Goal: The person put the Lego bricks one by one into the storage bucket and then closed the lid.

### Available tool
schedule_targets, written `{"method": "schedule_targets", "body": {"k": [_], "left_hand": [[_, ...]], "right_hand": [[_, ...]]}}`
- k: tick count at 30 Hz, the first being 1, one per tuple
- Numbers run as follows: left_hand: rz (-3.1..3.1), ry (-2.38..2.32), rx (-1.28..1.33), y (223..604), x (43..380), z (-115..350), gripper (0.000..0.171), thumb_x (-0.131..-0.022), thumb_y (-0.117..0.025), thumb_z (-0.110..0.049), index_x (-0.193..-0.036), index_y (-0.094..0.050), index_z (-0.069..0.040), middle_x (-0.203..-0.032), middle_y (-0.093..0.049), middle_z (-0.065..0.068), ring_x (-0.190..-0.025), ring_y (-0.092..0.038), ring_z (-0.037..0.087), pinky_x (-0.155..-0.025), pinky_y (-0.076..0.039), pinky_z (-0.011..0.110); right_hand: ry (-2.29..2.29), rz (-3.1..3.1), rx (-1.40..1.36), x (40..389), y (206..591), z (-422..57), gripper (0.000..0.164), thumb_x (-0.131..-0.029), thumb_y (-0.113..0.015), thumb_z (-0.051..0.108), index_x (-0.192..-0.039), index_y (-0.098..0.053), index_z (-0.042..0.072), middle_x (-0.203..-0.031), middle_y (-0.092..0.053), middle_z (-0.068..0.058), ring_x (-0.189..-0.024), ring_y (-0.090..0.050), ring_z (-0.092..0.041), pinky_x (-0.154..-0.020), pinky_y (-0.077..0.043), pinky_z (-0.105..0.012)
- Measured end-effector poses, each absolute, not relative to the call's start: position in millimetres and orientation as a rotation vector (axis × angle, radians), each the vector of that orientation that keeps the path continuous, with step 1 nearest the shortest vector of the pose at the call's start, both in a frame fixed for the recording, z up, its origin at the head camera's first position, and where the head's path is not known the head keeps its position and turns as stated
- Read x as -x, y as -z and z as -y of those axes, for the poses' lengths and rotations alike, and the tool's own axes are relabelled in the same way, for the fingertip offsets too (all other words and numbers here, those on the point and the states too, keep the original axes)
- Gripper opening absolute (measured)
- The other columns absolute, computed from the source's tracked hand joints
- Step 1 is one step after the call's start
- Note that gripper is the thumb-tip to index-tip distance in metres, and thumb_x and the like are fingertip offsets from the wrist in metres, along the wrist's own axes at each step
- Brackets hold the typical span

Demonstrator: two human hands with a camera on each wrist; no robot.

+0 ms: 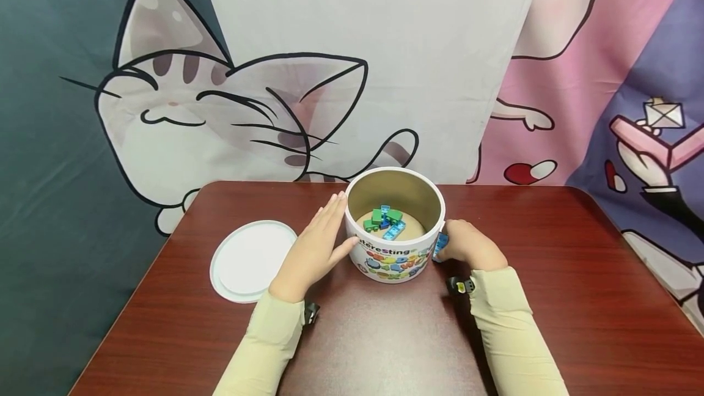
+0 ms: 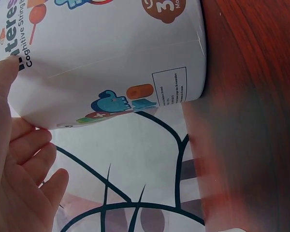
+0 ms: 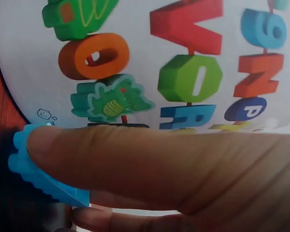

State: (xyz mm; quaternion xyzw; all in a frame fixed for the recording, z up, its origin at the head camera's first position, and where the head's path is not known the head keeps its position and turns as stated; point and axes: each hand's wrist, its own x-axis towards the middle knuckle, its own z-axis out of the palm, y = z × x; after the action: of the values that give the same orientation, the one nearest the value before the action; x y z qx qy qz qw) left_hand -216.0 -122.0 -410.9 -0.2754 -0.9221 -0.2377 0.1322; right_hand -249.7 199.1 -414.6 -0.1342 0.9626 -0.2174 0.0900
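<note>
A white printed bucket point(image 1: 392, 261) stands on the table, its open top showing several green blocks point(image 1: 376, 217) and light-blue blocks point(image 1: 394, 230) on the bottom. My left hand point(image 1: 315, 248) rests against the bucket's left side with its fingers extended; in the left wrist view the thumb touches the printed wall. On the opposite side, low beside the bucket, my right hand point(image 1: 469, 244) pinches a blue toy building block point(image 3: 50, 176). Studs show along one edge of this block, while thumb and fingers hide part of it.
A round white lid point(image 1: 250, 261) lies on the brown table point(image 1: 550, 298), left of the bucket and near my left hand. Behind the table's back edge hangs a cloth with cartoon cats point(image 1: 165, 96). Dark wrist devices sit at both sleeves.
</note>
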Motion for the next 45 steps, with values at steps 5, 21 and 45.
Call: {"method": "schedule_targets", "body": {"k": [5,21,45], "left_hand": [[2.679,0.688,0.795,411,216,122,0.078,-0.102,-0.061,-0.038,-0.161,-0.024,-0.003,-0.166,-0.026,0.012,-0.154,-0.020,0.022,-0.124,-0.023,0.044],[2.670,0.697,0.806,410,217,122,0.078,-0.102,-0.062,-0.038,-0.160,-0.024,-0.001,-0.164,-0.028,0.015,-0.154,-0.020,0.023,-0.123,-0.025,0.047],[2.697,0.688,0.785,411,217,122,0.079,-0.102,-0.061,-0.039,-0.161,-0.023,-0.003,-0.166,-0.025,0.010,-0.154,-0.018,0.021,-0.124,-0.022,0.043]], "right_hand": [[0.639,-2.872,0.418,252,417,-199,0.032,-0.064,-0.087,0.008,-0.091,-0.071,-0.001,-0.081,-0.067,-0.010,-0.073,-0.056,-0.026,-0.071,-0.053,-0.044],[0.751,-2.889,0.293,256,409,-216,0.038,-0.076,-0.084,0.021,-0.098,-0.069,-0.006,-0.081,-0.066,-0.009,-0.075,-0.060,-0.025,-0.072,-0.056,-0.044],[0.965,-3.150,0.295,251,389,-229,0.038,-0.086,-0.081,0.026,-0.103,-0.068,-0.005,-0.094,-0.066,-0.018,-0.092,-0.059,-0.035,-0.086,-0.052,-0.052]]}}
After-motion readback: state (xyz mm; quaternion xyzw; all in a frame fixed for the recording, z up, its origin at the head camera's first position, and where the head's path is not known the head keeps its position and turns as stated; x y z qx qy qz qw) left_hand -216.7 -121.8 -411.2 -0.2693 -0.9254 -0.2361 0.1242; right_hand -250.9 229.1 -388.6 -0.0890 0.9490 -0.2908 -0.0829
